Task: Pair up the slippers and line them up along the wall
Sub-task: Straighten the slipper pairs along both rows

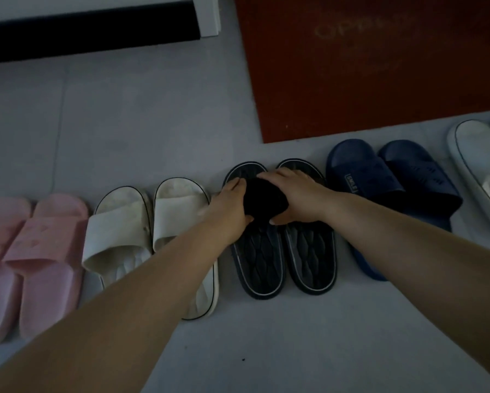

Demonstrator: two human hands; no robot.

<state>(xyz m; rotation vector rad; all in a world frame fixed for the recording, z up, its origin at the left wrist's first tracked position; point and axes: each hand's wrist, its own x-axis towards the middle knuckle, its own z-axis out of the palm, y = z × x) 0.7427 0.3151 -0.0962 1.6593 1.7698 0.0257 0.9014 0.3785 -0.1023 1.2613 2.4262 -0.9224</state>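
Okay, head view: left hand (229, 207) and right hand (293, 195) each clasp a strap of the black slippers (258, 259), probably to square the pair up. The pair lies on the floor in the row, between the white slippers (119, 222) and navy slippers (362, 177), toes toward the red doormat (380, 66). Pink slippers (39, 239) sit at the far left.

1. Your pink pair (36, 251) lies side by side at the far left.
2. Just beside it sits a cream-white pair (119, 231) with dark-edged soles.
3. The black pair (286, 259), pale-trimmed with quilted footbeds, lies touching; your left hand (229, 205) and right hand (297, 194) grip the straps.
4. A navy pair (380, 180) marked SMILE lies tilted.
5. One white slipper (479, 165) shows at the right edge.
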